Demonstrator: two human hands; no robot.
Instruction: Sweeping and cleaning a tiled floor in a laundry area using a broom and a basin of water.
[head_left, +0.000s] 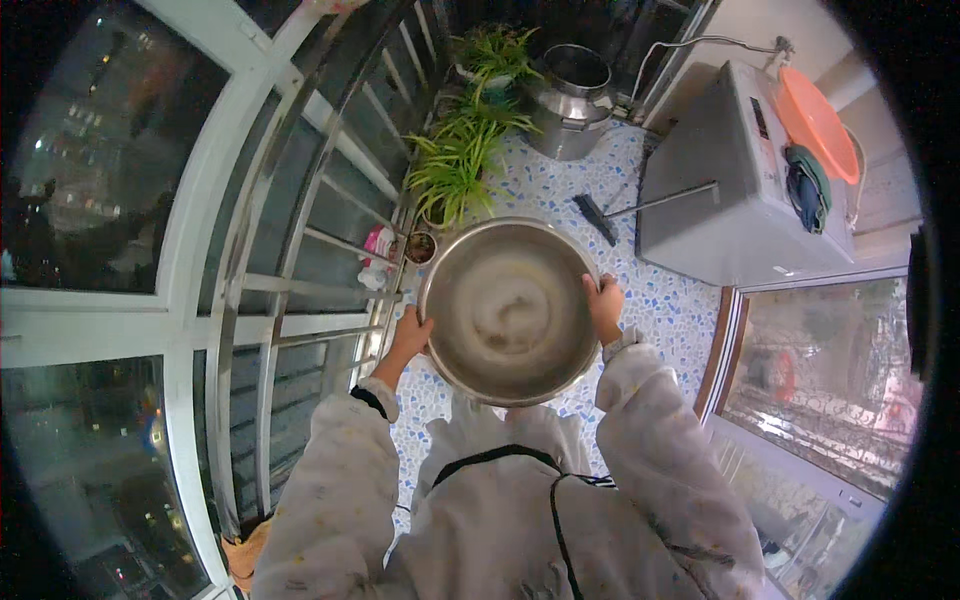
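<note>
A large round metal basin (514, 311) is held up in front of my body, above the mosaic-patterned floor. My left hand (412, 332) grips its left rim with the thumb on top. On the opposite side my right hand (604, 304) holds the right rim, thumb over the edge. The inside of the basin looks whitish and cloudy; whether it holds liquid I cannot tell. Most of the fingers are hidden under the rim. Beyond the basin's far left edge stand green spider plants (450, 172) and a small plant pot (420, 247).
A metal railing (289, 225) and windows run along the left. Ahead stands a large steel container (570, 105). A broom (596, 219) lies near a grey washing machine (697, 172), which carries an orange basin (817, 124) and a dark cloth (808, 187). A framed glass door (825, 375) is at right.
</note>
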